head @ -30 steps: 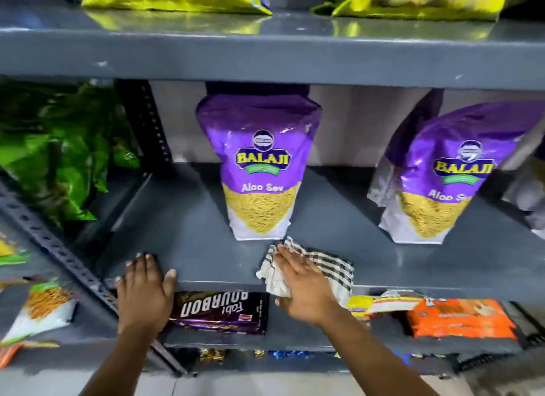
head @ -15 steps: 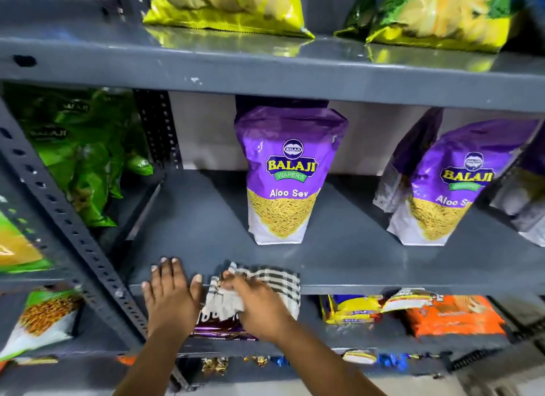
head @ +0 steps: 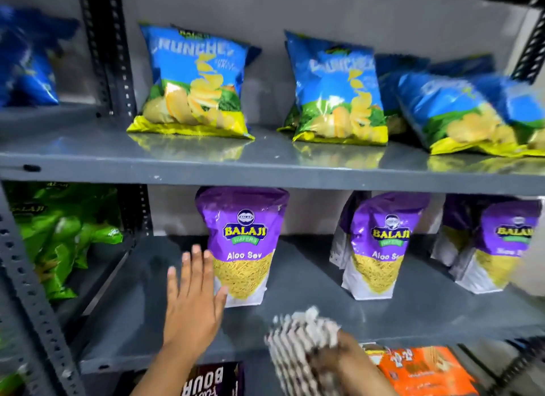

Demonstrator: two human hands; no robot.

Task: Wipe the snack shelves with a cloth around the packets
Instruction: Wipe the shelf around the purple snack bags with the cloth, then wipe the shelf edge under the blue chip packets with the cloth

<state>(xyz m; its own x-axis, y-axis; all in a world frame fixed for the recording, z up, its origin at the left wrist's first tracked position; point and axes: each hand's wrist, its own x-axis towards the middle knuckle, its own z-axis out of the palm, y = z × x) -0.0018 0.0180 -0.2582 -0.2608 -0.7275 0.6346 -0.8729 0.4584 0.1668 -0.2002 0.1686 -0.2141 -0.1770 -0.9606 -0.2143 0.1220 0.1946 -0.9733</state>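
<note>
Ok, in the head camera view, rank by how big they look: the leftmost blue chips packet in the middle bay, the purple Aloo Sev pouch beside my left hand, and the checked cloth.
1. Blue chips packet
2. Purple Aloo Sev pouch, only slightly smaller
3. Checked cloth, blurred, bunched in the right hand and nearest the camera, so unsure

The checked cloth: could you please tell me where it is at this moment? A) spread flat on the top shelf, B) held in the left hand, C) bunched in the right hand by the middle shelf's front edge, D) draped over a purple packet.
C: the checked cloth is bunched in the right hand at the front of the middle shelf; the left hand is open and empty.
</note>
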